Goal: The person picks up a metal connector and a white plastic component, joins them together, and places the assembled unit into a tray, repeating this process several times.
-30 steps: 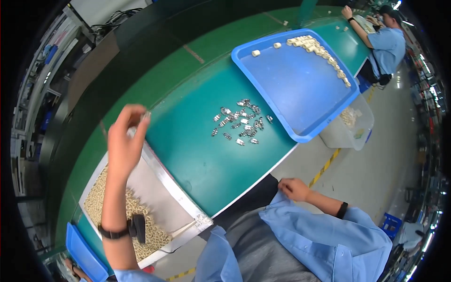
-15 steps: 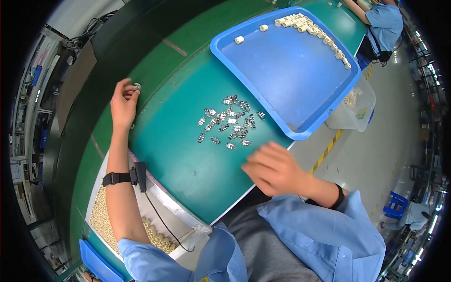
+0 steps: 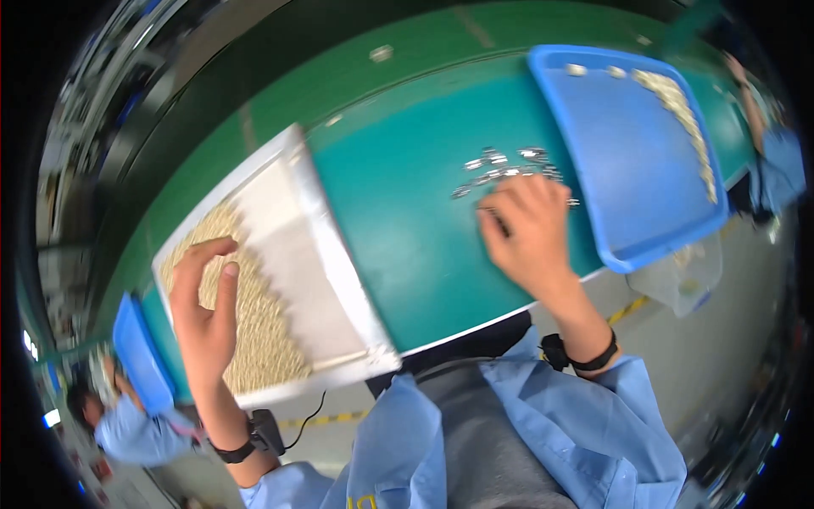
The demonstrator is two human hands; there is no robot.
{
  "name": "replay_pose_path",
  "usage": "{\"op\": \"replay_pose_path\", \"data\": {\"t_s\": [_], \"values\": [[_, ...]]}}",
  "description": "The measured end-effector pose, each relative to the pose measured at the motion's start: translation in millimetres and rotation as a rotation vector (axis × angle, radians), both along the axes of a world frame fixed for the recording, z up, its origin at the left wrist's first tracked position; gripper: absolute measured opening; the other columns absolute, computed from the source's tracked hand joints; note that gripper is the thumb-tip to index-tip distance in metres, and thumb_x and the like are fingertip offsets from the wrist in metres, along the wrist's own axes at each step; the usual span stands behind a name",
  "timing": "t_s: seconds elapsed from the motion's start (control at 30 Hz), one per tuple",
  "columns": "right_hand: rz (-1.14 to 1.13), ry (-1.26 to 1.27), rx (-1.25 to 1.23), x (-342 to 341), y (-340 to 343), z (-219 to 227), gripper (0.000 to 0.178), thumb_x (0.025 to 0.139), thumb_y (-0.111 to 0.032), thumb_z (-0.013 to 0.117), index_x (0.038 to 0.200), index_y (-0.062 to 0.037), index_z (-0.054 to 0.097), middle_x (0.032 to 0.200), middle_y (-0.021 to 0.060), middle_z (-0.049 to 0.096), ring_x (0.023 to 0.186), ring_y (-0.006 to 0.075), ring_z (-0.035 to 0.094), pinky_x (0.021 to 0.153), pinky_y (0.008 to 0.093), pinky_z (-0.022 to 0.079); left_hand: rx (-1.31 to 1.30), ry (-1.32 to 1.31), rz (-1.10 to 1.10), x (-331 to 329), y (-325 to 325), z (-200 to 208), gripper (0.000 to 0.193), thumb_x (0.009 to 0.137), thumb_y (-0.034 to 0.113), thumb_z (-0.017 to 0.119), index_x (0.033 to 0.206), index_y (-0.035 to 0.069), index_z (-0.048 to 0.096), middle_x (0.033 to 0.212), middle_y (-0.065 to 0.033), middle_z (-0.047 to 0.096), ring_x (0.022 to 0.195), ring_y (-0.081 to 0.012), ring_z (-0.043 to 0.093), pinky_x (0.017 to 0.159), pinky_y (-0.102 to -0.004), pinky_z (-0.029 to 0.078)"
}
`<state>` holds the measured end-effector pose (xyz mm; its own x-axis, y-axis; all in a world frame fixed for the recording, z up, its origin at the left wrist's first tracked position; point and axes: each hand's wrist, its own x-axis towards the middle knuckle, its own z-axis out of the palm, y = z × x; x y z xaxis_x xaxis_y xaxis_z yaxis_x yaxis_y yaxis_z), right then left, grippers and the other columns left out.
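Note:
My left hand [image 3: 203, 318] hangs over the shallow white box [image 3: 343, 263], thumb and forefinger apart with nothing between them. Beneath it lies a dense spread of small cream tubular pieces [image 3: 263, 318], which fills the box's left part. My right hand [image 3: 530, 233] is at the near side of a scatter of small shiny metal parts [image 3: 509, 172] on the green table. Its fingers are curled in towards the thumb. Something dark shows between them, too blurred to name, and the hand hides some of the metal parts.
A blue tray [image 3: 593, 182] at the right holds cream cylindrical pieces [image 3: 678, 106] along its far and right edges. Small pale pieces lie on the green strip [image 3: 415, 42] behind the table. A clear bin [image 3: 691, 284] stands below the tray. Co-workers sit at both ends.
My view has swung left. My left hand has come back from the green strip to the box and no longer holds the small piece. My right hand has reached forward to the metal parts.

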<state>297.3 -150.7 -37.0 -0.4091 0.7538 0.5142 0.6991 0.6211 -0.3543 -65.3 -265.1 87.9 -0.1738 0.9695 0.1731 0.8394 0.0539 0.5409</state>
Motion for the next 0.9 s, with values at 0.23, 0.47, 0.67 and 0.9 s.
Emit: {"op": "replay_pose_path", "data": {"t_s": [0.23, 0.47, 0.67, 0.9], "values": [[0.168, 0.151, -0.129, -4, -15, 11, 0.009, 0.087, 0.004, 0.072, 0.093, -0.0030, 0.072, 0.093, 0.0079, 0.068, 0.080, 0.0247, 0.062, 0.078, 0.0377, 0.046, -0.016, 0.203, 0.326, 1, -128, -53, 0.022, 0.090, 0.010, 0.077, 0.109, 0.002, 0.071, 0.113, -0.0124, 0.067, 0.108, -0.0322, 0.061, 0.098, -0.0424, 0.046], [0.196, 0.224, -0.263, -6, -39, 8, 0.014, 0.090, 0.007, 0.072, 0.102, 0.0013, 0.074, 0.088, 0.0122, 0.067, 0.078, 0.0264, 0.064, 0.068, 0.0368, 0.050, 0.007, 0.422, 0.375, 39, -104, -88, 0.020, 0.087, 0.013, 0.079, 0.104, 0.006, 0.071, 0.113, -0.0106, 0.063, 0.105, -0.0327, 0.057, 0.091, -0.0464, 0.044], [0.142, 0.245, -0.170, 10, -55, 4, 0.014, 0.087, 0.003, 0.079, 0.100, -0.0014, 0.076, 0.088, 0.0136, 0.071, 0.078, 0.0277, 0.068, 0.067, 0.0353, 0.053, 0.053, 0.449, 0.340, 38, -89, -104, 0.017, 0.087, 0.014, 0.077, 0.098, 0.005, 0.068, 0.113, -0.0131, 0.064, 0.105, -0.0361, 0.059, 0.090, -0.0485, 0.044], [0.236, 0.409, -0.289, 12, -59, -4, 0.014, 0.090, -0.002, 0.080, 0.103, -0.0026, 0.076, 0.095, 0.0118, 0.075, 0.082, 0.0274, 0.072, 0.071, 0.0366, 0.057, 0.185, 0.510, 0.212, 29, -103, -114, 0.010, 0.092, 0.007, 0.069, 0.098, 0.001, 0.064, 0.114, -0.0219, 0.067, 0.107, -0.0416, 0.064, 0.091, -0.0548, 0.049]]}}
